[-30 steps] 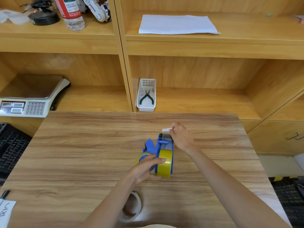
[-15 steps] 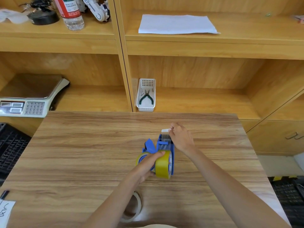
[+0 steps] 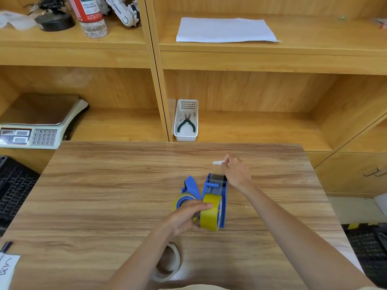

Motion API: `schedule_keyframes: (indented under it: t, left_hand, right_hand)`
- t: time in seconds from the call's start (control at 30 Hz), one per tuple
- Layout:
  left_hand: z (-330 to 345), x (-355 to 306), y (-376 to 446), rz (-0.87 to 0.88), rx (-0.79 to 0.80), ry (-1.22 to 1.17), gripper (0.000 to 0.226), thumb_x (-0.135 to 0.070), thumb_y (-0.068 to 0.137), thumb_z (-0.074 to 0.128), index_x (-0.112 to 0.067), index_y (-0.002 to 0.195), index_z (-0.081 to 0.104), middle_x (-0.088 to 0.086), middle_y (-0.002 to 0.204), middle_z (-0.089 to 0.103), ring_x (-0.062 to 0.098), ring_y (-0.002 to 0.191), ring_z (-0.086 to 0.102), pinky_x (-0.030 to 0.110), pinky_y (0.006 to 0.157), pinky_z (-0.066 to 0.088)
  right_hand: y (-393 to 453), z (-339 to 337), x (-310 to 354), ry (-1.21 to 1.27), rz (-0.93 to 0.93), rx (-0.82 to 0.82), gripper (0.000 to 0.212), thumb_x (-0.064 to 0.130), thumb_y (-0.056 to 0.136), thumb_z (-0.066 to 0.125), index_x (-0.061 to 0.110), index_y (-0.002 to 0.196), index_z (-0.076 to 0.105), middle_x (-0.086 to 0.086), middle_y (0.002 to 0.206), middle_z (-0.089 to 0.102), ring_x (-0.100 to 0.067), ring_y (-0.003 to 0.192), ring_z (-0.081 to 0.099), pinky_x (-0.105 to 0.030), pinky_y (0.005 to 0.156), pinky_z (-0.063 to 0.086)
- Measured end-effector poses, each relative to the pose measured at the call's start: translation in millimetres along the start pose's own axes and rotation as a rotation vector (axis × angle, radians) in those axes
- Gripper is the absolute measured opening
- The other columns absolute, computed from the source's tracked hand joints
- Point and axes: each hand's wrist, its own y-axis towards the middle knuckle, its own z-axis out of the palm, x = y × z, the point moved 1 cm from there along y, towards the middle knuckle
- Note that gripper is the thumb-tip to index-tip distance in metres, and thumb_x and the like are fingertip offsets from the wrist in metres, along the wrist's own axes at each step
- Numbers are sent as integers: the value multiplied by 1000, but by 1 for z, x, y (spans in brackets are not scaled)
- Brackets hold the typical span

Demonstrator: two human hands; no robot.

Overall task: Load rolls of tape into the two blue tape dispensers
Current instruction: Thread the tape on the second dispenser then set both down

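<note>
Two blue tape dispensers lie side by side in the middle of the wooden table (image 3: 104, 206). The right dispenser (image 3: 223, 197) carries a yellow tape roll (image 3: 209, 212). My left hand (image 3: 186, 216) grips that roll from the left. My right hand (image 3: 236, 172) pinches the white-tabbed end of the clear tape strip (image 3: 216, 170), drawn out past the dispenser's front. The left dispenser (image 3: 191, 188) also holds a yellowish roll (image 3: 179, 200), partly hidden by my left hand. A whitish tape roll (image 3: 170, 262) lies near the table's front edge under my left forearm.
A white basket with green pliers (image 3: 186, 122) stands on the shelf behind the table. A weighing scale (image 3: 35, 124) sits at the left. On the upper shelves are a sheet of paper (image 3: 224, 30) and a bottle (image 3: 90, 15). A paper note (image 3: 6, 271) lies at the table's front left corner.
My right hand has pulled the tape end a little farther away from the dispenser. My left hand has shifted its hold on the yellow roll slightly.
</note>
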Motion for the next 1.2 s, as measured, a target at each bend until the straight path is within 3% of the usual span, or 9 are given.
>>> schedule_keyframes:
  t: [0.1,0.27,0.5,0.67,0.73,0.83,1.0,1.2]
  left_hand:
    - [6,-4,0,-25,-69,-42,20,-26,92,64,-15,109,67,6,100,76,20,103,65,47,93,52]
    - [7,-4,10,-53,-206,-40,37,-46,84,69,-15,105,69,3,78,75,20,82,68,43,88,54]
    - [3,-4,8,-27,-162,-22,29,-41,90,65,-18,106,68,0,78,75,17,80,68,39,82,54]
    - [-4,2,11,28,-182,23,35,-42,88,66,-16,112,67,2,81,76,18,84,69,39,80,55]
    - [-4,4,12,50,-188,46,33,-41,89,65,-15,110,68,2,81,76,18,84,70,40,82,54]
    - [-2,4,11,63,-196,68,32,-41,89,65,-16,108,69,0,82,77,16,82,71,37,79,55]
    - [0,5,9,94,-212,91,37,-42,89,65,-16,116,68,0,89,77,15,83,72,32,71,55]
    - [2,0,7,153,-228,114,30,-40,89,66,-21,112,69,-10,89,76,8,84,72,25,70,52]
  right_hand:
    - [-1,-1,2,3,-23,2,17,18,98,44,15,81,43,-2,72,53,-16,57,45,-28,47,30]
    - [0,-1,3,19,-47,13,18,18,97,44,14,80,44,-3,70,54,-18,56,45,-29,46,30]
    - [4,2,-1,21,27,58,17,15,95,46,13,78,43,-1,68,50,-15,56,42,-29,48,30]
    - [9,4,-11,372,248,195,23,13,87,57,13,65,48,-2,67,56,-16,59,54,-30,58,48]
    - [8,3,-14,536,368,296,17,10,86,57,9,70,50,-4,65,54,-15,52,51,-26,53,46]
    - [6,4,-17,561,478,428,13,16,89,55,11,78,56,-4,71,62,-15,58,60,-24,56,50]
    - [7,10,-24,633,582,527,14,24,91,51,15,81,56,-4,80,63,-20,73,65,-34,75,54]
    - [5,11,-21,799,678,554,13,19,89,49,16,77,52,-5,81,59,-24,73,60,-36,73,50]
